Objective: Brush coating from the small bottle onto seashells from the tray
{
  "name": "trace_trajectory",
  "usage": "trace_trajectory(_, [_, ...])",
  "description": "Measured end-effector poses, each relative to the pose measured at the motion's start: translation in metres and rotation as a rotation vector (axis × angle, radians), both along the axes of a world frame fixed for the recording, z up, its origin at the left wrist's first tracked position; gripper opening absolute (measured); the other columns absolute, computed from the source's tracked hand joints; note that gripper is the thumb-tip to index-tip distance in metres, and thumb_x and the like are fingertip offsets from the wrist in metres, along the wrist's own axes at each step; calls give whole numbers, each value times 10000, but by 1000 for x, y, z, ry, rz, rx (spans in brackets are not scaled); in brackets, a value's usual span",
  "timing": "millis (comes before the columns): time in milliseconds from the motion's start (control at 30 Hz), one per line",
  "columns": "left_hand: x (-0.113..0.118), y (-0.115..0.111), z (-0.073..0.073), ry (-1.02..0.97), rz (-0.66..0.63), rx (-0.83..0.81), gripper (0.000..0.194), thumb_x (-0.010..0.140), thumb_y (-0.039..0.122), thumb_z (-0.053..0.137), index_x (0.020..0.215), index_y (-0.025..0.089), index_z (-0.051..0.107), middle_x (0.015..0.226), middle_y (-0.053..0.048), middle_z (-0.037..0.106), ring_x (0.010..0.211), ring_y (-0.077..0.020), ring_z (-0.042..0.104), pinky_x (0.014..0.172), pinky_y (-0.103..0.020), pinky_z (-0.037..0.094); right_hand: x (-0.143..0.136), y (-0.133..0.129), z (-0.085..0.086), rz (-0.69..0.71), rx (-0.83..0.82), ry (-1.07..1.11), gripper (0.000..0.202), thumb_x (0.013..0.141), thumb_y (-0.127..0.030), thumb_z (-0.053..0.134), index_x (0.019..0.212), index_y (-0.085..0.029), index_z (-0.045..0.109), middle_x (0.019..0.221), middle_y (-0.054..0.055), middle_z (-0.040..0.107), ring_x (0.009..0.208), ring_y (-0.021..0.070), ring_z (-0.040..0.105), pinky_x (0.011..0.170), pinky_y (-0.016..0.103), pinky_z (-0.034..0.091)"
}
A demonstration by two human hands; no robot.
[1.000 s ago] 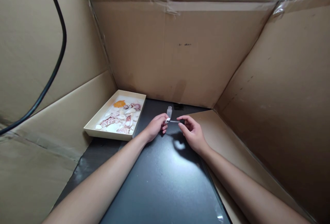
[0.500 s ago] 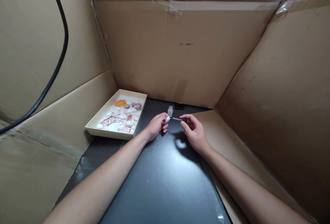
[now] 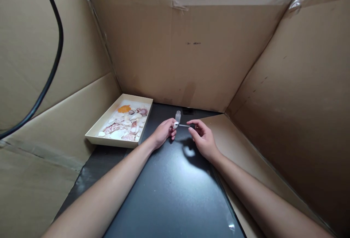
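Note:
A small white shell (image 3: 175, 125) is pinched between the fingers of my left hand (image 3: 163, 133). My right hand (image 3: 203, 138) grips the dark cap (image 3: 192, 125) of a thin applicator rod (image 3: 183, 125), which points left. The rod's dark tip touches or lies right in front of the shell. Just behind the shell, a small clear bottle (image 3: 178, 115) stands upright and uncapped on the dark table (image 3: 164, 194).
A cream tray (image 3: 111, 142) at the left holds several shells and an orange piece (image 3: 124, 108). Cardboard walls (image 3: 153, 48) enclose the back and sides. A black cable (image 3: 60, 33) hangs at the left. Flat cardboard (image 3: 232, 139) lies right of the table.
The whole view has shifted slightly, so everything sits a little further left. The shell appears turned a little in my left hand, with the rod's tip now over its face.

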State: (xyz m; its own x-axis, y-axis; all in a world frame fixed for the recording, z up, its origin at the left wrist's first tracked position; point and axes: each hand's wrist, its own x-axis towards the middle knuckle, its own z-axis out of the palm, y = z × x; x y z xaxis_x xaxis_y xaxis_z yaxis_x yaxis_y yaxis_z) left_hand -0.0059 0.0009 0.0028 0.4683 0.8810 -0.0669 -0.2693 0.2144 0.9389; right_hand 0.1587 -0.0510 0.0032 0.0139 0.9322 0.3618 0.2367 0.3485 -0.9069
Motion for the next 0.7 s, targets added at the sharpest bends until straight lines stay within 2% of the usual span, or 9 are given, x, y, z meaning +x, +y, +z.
trace_trajectory(67, [0,0,0,3,-1,2,51,778,172,435,729,182,430,575,53,377,454,-76,400,439,-190,358,0,0,0,-7,4,-19,210,841,-347,568,989,-203,606,642,-43,430,540,120,410,512,249,328])
trace_trajectory(200, [0,0,0,-3,-13,-14,75,790,179,429,717,185,417,558,57,359,444,-75,392,430,-183,340,1,2,-1,-114,14,1,198,832,-345,577,965,-200,595,641,-45,425,536,117,396,504,245,321])
trace_trajectory(333, [0,0,0,-7,-15,-5,77,791,179,432,715,182,418,568,55,363,446,-71,389,423,-178,330,-1,1,-1,-13,27,-25,213,844,-339,567,997,-198,611,649,-39,442,540,117,406,508,246,321])
trace_trajectory(500, [0,1,-2,5,-19,9,58,768,163,439,719,185,415,571,55,369,442,-72,382,422,-178,338,-1,1,0,-123,20,-7,200,834,-343,573,968,-198,604,642,-43,424,539,118,402,506,246,323])
trace_trajectory(633, [0,2,-3,15,-19,25,47,756,160,443,723,185,421,564,55,372,443,-74,388,423,-179,347,0,1,-1,-39,24,-31,201,839,-340,560,977,-203,612,634,-42,432,531,118,409,503,246,324])
trace_trajectory(700, [0,2,-3,13,-23,32,48,754,165,448,722,187,419,561,56,367,444,-76,388,425,-182,354,0,2,-1,-74,21,-71,183,821,-324,573,952,-204,621,625,-39,451,537,123,425,510,248,330])
